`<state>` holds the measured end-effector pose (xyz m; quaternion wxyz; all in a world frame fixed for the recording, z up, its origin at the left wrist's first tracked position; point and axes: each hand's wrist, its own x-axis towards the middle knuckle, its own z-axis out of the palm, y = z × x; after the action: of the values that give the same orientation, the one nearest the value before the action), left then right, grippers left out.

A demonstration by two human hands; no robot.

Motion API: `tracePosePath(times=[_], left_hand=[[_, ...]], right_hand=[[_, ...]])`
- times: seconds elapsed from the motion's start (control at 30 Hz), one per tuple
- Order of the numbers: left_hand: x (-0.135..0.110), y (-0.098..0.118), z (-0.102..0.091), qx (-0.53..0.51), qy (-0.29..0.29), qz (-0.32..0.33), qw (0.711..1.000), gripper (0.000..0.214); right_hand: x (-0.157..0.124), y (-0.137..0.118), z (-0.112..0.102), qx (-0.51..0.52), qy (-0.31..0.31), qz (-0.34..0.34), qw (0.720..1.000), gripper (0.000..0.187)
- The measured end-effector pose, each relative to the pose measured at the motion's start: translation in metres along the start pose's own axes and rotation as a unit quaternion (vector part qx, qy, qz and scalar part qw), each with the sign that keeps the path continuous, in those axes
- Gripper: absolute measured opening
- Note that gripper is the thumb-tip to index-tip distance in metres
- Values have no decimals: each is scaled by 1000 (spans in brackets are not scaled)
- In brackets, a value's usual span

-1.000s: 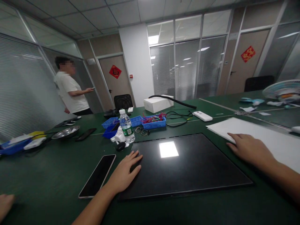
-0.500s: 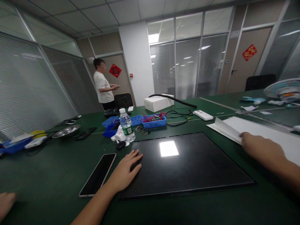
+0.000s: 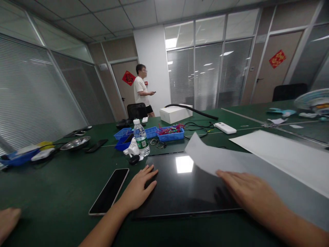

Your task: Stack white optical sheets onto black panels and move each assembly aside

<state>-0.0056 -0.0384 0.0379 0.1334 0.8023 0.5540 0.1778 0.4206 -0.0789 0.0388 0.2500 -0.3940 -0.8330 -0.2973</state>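
Observation:
A flat black display panel [image 3: 177, 195] lies on the green table, with a ceiling light mirrored in it. My left hand [image 3: 138, 190] rests on its left edge, fingers spread. Pinched at one edge in my right hand [image 3: 252, 192] is a thin translucent white sheet [image 3: 228, 157], which covers the panel's right part. Its free corner curls upward over the panel. Farther right, a white sheet [image 3: 280, 154] lies flat on the table. Left of my left hand is a phone [image 3: 109, 192] with a dark screen.
Behind the panel stand a water bottle [image 3: 141, 139], a blue tray [image 3: 171, 136] of red wires, a white box [image 3: 176, 114] and a white device [image 3: 225, 128]. Another person's hand [image 3: 9, 221] is at the left edge. A person [image 3: 141, 89] stands beyond the table.
My right hand has moved left over the panel, drawing the translucent sheet off the white one. My left hand stays on the panel. The person behind has moved right.

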Motion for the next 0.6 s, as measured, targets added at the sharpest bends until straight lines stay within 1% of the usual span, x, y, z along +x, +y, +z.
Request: tracePosePath(times=[0.07, 0.13, 0.2, 0.27, 0.37, 0.47, 0.53, 0.6], left_hand=[[1, -1, 1, 1, 3, 5, 1000, 53], [2, -2, 2, 1, 6, 8, 1000, 53], [3, -2, 3, 0, 8, 7, 1000, 53], [3, -2, 3, 4, 5, 2, 1000, 54], [4, -1, 5, 13, -8, -8, 1000, 56], [7, -1, 10, 14, -11, -13, 1000, 61], [9, -3, 13, 11, -7, -10, 1000, 62], [11, -4, 16, 9, -6, -11, 1000, 63]], right_hand=[[0, -19, 7, 26, 5, -59, 998, 40], [1, -31, 11, 57, 2, -94, 994, 33], [4, -38, 11, 91, 4, -113, 989, 28], [8, -38, 8, 122, -4, -130, 984, 28], [10, -35, 1, 158, -25, -145, 976, 32], [8, -26, 0, 154, -35, -139, 978, 37], [5, -15, 3, 137, -42, -117, 983, 36], [1, 2, 10, 108, -48, -74, 990, 35]])
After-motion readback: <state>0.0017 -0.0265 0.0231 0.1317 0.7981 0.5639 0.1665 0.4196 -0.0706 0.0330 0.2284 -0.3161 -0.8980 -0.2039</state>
